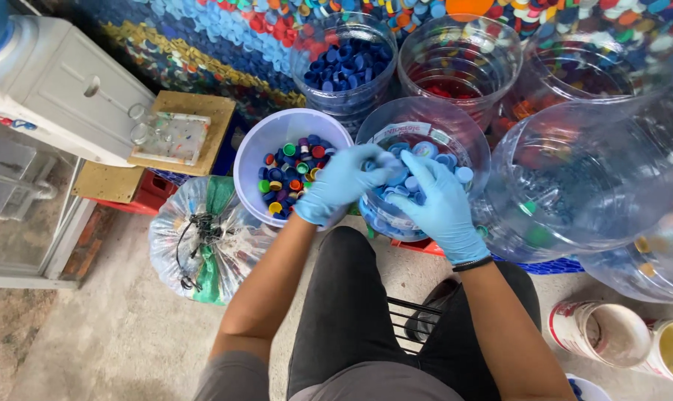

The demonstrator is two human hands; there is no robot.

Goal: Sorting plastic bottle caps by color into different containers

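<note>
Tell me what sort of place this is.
Likely a bottle-cap sorting or recycling corner: clear jugs hold caps by colour, a white bucket holds mixed caps, and a cap mosaic wall stands behind.

Light blue gloves cover both hands, with grey short sleeves, black trousers, and a black wristband.

A tied clear bag (203, 241) lies left on the floor, beside a white water dispenser (54, 82) and wooden boards (184, 130).
</note>
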